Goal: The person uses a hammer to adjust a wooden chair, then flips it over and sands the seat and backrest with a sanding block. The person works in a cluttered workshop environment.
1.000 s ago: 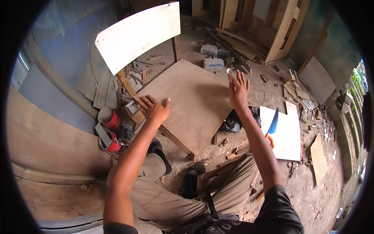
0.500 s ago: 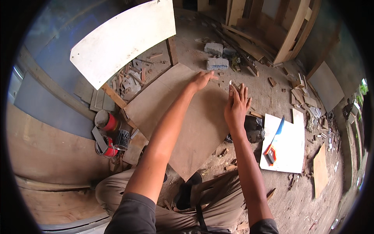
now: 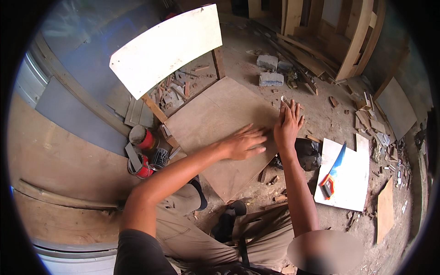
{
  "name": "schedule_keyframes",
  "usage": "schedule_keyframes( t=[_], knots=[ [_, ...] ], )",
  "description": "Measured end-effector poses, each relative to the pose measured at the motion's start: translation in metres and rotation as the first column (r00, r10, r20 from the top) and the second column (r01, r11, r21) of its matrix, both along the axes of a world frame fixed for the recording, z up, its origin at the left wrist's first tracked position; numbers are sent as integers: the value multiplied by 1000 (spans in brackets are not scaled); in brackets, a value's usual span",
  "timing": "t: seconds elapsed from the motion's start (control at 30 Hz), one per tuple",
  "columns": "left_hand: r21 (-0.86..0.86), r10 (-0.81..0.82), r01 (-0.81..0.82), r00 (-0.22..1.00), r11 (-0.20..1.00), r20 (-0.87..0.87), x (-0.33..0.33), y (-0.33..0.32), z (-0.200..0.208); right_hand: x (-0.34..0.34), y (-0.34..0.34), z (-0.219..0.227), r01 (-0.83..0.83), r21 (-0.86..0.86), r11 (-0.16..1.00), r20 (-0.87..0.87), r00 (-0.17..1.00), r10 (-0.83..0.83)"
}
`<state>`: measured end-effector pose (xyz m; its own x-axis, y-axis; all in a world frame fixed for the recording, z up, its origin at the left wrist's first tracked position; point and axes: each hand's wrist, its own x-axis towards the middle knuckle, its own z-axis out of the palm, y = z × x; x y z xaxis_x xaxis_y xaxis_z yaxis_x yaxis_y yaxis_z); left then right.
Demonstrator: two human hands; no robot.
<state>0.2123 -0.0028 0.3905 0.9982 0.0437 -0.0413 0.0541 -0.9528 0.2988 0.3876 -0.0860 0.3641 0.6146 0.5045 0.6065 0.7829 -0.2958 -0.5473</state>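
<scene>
A wide brown plywood board point(image 3: 206, 110) lies in front of me like a seat, below a white curved panel point(image 3: 169, 48) raised on wooden posts point(image 3: 219, 64). My left hand point(image 3: 245, 143) is palm down over the board's right half, fingers spread and holding nothing. Whether its palm touches the wood, I cannot tell. At the board's right edge my right hand point(image 3: 288, 126) has its thumb against its fingers. A small thin piece, pale and curled at one end, sticks out past the fingertips; its kind is unclear.
Right of the board, a handsaw point(image 3: 337, 167) lies on a white sheet point(image 3: 348, 192) beside a black plastic bag point(image 3: 308, 153). Paint cans point(image 3: 143, 137) stand at the left. Concrete blocks point(image 3: 271, 79) and wood scraps point(image 3: 172, 94) litter the floor.
My left hand has come back from the board's far edge toward me and lies lower over the board. My right hand stays near the right edge. The whole view has shifted slightly.
</scene>
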Motion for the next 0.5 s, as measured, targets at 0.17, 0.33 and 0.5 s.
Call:
schedule_keyframes(
  t=[0.17,0.33,0.5],
  knots=[
    [267,378,-334,916,904,-136,-96,56,30,7,-1,-5,21,31,999,49,999,-23],
    [202,722,-710,577,674,-381,-130,96,52,5,5,-5,39,71,997,10,999,-39],
    [-61,382,-381,924,923,9,-32,-24,30,9,2,-11,65,39,997,45,997,-67]
  ],
)
